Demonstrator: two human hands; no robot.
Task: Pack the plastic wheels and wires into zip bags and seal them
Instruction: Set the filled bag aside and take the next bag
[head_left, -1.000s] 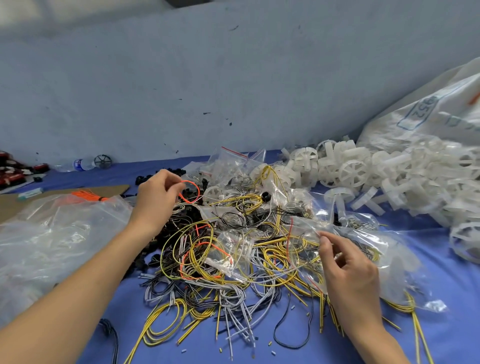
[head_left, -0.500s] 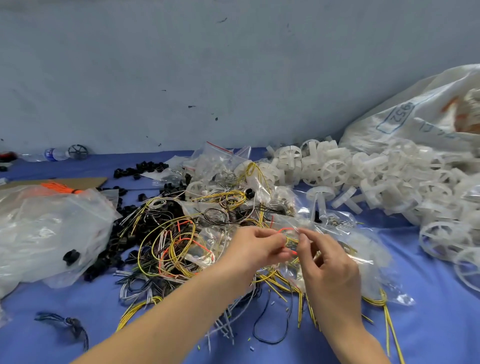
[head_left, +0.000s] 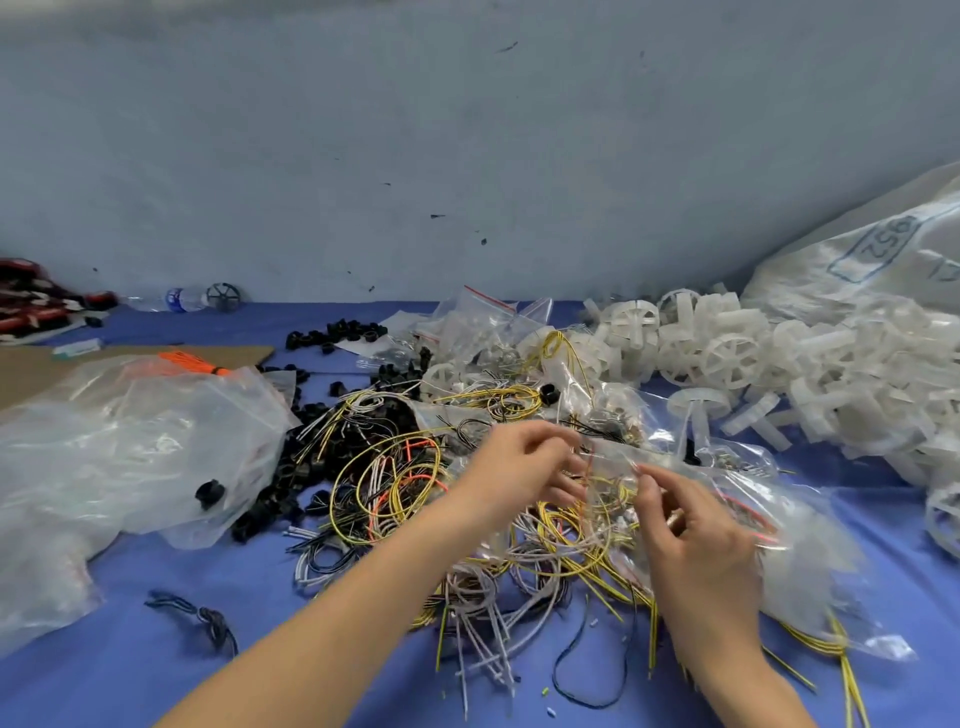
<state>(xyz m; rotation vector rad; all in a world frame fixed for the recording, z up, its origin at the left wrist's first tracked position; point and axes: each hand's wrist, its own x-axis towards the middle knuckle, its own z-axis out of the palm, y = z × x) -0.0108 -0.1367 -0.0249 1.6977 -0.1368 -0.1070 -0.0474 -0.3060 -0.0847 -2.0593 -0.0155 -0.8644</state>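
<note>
Grip check: your left hand (head_left: 519, 467) and right hand (head_left: 701, 535) both pinch the clear plastic zip bag (head_left: 815, 551); hold its mouth wide.

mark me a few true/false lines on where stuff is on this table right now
1. The left hand and right hand both hold a clear zip bag above the loose wires. True.
2. The plastic wheels are piled to the left of the hands. False: they are heaped on the right, towards the back.
3. A water bottle lies at the back left, by the wall. True.
4. The cloth on the table is red. False: it is blue.
</note>
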